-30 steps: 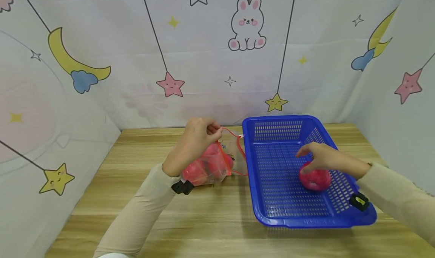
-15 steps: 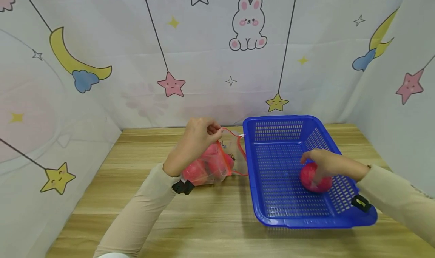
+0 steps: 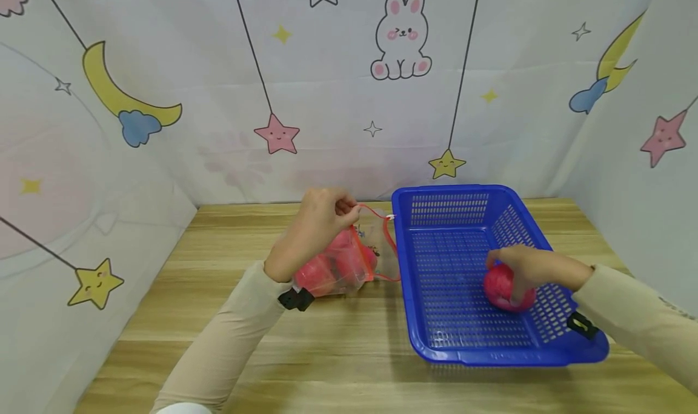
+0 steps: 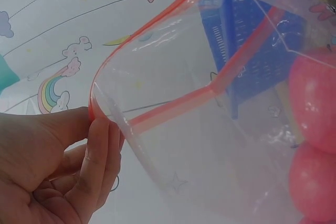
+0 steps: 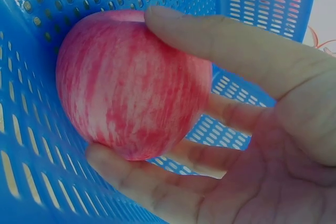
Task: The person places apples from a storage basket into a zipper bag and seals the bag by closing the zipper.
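Observation:
My left hand [image 3: 324,223] pinches the upper edge of a clear zip bag [image 4: 184,166] between thumb and fingertips. A red zip strip runs along the bag's mouth, which gapes wide in the left wrist view. Several pink-red apples [image 4: 317,98] lie inside it. On the right, my right hand [image 3: 531,267] reaches into a blue plastic basket [image 3: 408,305]. It grips a red streaked apple [image 5: 131,85], thumb on the upper side and fingers curled along the lower side. The apple sits by the basket's right wall.
A wooden table [image 3: 338,353] carries the bag and, to its right, the basket. The bag's mouth faces the basket's left rim. Behind the table hangs a white cloth [image 3: 338,86] printed with stars, moons and a rabbit.
My right hand has lowered a little and its thumb and fingers have come round the apple in the basket. The left hand keeps its pinch on the bag.

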`<state>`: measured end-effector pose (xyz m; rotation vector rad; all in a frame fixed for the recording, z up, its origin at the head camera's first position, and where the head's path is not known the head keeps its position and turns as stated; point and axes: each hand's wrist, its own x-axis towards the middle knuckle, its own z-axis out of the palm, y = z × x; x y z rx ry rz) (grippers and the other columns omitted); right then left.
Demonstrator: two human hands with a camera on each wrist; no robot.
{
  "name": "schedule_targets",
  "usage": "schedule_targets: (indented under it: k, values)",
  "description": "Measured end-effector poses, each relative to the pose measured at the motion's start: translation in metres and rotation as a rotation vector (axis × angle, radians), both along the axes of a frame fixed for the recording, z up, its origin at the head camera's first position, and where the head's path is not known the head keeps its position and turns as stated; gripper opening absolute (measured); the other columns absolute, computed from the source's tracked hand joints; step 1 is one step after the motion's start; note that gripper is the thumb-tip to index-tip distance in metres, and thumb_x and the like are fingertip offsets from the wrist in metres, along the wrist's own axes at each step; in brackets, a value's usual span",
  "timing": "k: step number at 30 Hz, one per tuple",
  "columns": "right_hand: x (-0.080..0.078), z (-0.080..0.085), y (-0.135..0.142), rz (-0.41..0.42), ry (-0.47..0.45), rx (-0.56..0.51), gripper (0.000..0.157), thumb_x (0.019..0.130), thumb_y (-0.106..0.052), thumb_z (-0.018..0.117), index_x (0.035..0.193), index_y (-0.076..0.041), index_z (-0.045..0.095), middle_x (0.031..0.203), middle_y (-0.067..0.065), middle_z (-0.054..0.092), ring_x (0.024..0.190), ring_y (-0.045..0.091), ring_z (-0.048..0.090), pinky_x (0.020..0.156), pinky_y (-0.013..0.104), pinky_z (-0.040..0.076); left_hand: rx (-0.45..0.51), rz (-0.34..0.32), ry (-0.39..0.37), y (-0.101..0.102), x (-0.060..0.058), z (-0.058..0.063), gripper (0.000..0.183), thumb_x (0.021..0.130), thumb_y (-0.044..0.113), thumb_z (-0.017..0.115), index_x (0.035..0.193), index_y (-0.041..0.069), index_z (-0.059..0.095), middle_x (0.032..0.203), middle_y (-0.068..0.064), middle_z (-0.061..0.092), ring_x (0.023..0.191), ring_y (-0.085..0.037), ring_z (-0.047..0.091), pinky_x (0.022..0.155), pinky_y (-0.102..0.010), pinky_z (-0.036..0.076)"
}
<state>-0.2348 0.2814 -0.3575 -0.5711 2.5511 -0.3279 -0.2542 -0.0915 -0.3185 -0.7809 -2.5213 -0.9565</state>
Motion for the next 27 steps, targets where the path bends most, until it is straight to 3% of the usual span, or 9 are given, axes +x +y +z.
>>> schedule_targets:
  k: [8, 27]
  values:
    - [0.000, -0.004, 0.003, 0.055, 0.032, -0.044, 0.058, 0.058, -0.003, 0.086, 0.109, -0.001, 0.059, 0.098, 0.010, 0.060, 0.087, 0.024, 0.058, 0.064, 0.035, 0.056, 0.019, -0.007, -0.001, 0.000, 0.001, 0.001, 0.009, 0.089, 0.000, 0.068, 0.081, -0.001, 0.073, 0.076, -0.008, 0.072, 0.068, -0.015, 0.069, 0.065, -0.026, 0.057]
    - [-0.008, 0.008, -0.014, 0.046, 0.105, -0.129, 0.060, 0.062, -0.010, 0.087, 0.114, 0.000, 0.059, 0.099, 0.013, 0.062, 0.086, 0.026, 0.060, 0.064, 0.037, 0.057, 0.012, 0.006, -0.019, -0.001, 0.003, 0.001, 0.009, 0.090, 0.002, 0.068, 0.082, 0.000, 0.073, 0.076, -0.007, 0.071, 0.069, -0.016, 0.068, 0.066, -0.027, 0.057]
